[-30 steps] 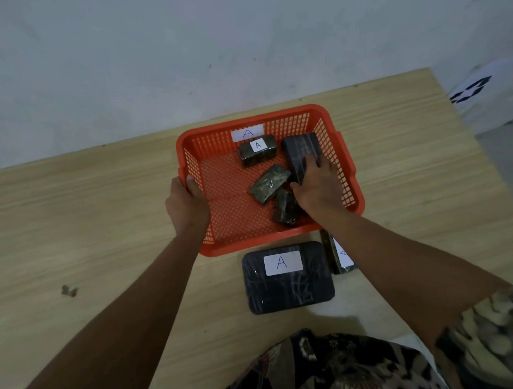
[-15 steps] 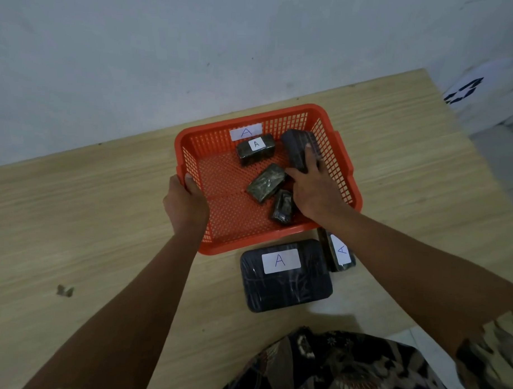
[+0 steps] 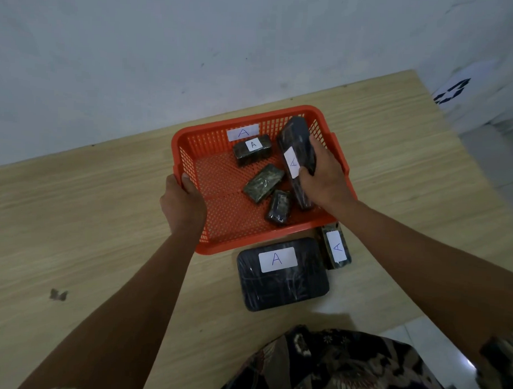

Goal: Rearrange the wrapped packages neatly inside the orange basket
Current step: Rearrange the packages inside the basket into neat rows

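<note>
The orange basket [image 3: 219,239] sits on the wooden table, with a white "A" label on its far wall. My left hand [image 3: 182,203] grips its left rim. My right hand [image 3: 322,179] holds a long dark wrapped package [image 3: 294,146], tilted on its edge along the basket's right side, its "A" label facing left. Three small wrapped packages lie inside: one labelled at the back [image 3: 252,150], one slanted in the middle [image 3: 263,183], one near the front [image 3: 279,207].
A large flat dark package [image 3: 284,278] with an "A" label lies on the table just in front of the basket. A small labelled package [image 3: 335,246] lies beside it at the basket's front right corner. A white wall runs behind the table.
My right hand has tipped the long dark package up from lying flat onto its edge, so its label now shows. My left hand has stayed on the rim.
</note>
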Motion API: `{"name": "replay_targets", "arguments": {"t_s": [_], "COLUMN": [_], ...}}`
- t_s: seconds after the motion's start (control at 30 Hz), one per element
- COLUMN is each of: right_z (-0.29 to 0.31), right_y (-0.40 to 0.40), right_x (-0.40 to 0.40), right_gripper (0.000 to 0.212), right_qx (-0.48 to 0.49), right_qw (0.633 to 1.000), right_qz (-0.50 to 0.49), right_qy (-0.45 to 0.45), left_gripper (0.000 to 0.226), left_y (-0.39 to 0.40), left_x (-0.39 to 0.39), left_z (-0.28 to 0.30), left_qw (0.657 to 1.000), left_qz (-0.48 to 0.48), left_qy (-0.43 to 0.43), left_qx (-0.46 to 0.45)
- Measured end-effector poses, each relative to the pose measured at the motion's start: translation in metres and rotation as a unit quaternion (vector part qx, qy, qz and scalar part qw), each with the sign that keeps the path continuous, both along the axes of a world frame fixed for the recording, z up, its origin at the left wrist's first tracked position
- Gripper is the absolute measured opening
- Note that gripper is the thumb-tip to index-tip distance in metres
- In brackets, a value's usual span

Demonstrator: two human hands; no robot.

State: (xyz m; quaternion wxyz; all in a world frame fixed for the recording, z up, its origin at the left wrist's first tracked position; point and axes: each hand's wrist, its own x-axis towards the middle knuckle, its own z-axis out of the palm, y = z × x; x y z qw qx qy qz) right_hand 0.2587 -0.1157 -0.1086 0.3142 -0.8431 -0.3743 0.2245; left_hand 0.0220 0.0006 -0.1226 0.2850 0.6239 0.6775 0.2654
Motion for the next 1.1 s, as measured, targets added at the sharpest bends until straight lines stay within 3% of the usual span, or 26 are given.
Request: {"name": "replay_targets", "arguments": {"t_s": [0.23, 0.53, 0.83, 0.97, 1.1], "right_z": [0.004, -0.011, -0.019, -0.02, -0.026], "right_y": [0.001, -0.008, -0.001, 0.004, 0.007], "right_x": [0.009, 0.008, 0.002, 0.006, 0.007], "right_gripper": [0.076, 0.053, 0.065, 0.07, 0.09], "right_qx": [0.026, -0.07, -0.124, -0.124, -0.139], "right_qw": [0.992, 0.995, 0.968, 0.968, 0.963], "right_qz": [-0.083, 0.041, 0.107, 0.112, 0.135], "right_qy": [0.09, -0.056, -0.188, -0.188, -0.189], "left_gripper": [0.026, 0.022, 0.022, 0.026, 0.026], "left_y": [0.0, 0.0, 0.001, 0.001, 0.002], "left_x": [0.001, 0.001, 0.0, 0.0, -0.001], "left_z": [-0.003, -0.004, -0.005, -0.006, -0.007], "left_qw": [1.0, 1.0, 1.0, 1.0, 1.0], "left_qz": [-0.001, 0.001, -0.004, -0.003, -0.003], "left_qy": [0.003, 0.012, 0.015, 0.017, 0.013], "left_qx": [0.0, 0.009, 0.008, 0.009, 0.006]}}
